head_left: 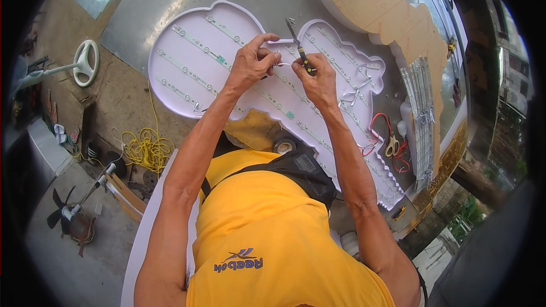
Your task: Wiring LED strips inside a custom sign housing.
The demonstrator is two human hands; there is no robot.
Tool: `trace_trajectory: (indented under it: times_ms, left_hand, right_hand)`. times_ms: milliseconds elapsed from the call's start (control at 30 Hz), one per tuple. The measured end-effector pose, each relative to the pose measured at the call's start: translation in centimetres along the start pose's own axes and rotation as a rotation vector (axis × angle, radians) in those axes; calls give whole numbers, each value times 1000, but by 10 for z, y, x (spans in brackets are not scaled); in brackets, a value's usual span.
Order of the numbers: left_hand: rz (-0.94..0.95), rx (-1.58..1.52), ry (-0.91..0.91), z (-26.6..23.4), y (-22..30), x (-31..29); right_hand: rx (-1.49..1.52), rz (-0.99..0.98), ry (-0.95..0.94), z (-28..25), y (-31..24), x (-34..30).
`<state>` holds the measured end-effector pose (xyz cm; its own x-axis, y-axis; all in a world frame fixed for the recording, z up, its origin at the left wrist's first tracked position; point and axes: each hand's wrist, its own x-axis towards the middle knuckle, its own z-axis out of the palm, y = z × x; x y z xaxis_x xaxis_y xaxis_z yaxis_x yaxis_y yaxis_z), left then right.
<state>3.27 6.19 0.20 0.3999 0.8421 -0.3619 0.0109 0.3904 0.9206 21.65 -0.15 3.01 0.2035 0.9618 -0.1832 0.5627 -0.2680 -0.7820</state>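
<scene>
— So, what are your fingers doing in the head view?
— My left hand (249, 66) is pinching a thin white wire (285, 65) at the fingertips, while my right hand (319, 82) is curling round a black-and-yellow hand tool (302, 53), its thumb and fingertip resting by the wire's other side; whether they're pressing on it too, I can't tell
— And how is the wire lying?
— It's running crosswise, left to right, bridging the small gap between my two sets of fingertips
— Which hand is sitting nearer to it?
— Neither, by much; both are hovering over the pale lilac tray (242, 19) with its light strips (199, 45), and the tool is pointing away from me, slanting a little left, so its tip is standing beyond the wire, apart from it
</scene>
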Motion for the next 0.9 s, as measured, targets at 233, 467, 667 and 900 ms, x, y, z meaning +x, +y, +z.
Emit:
trace_trajectory:
  times_ms: [233, 467, 667, 900]
  left_hand:
    - [40, 38, -131, -6, -14, 3]
    - [-138, 41, -78, -2, -3, 7]
    - [-107, -58, -63, -8, -9, 9]
    - [-194, -96, -48, -6, -3, 8]
  right_hand:
    - [19, -68, 43, 6, -4, 14]
    - [289, 186, -114, -8, -2, 22]
    - [1176, 388, -537, -39, 11, 29]
    - [1288, 509, -703, -40, 9, 51]
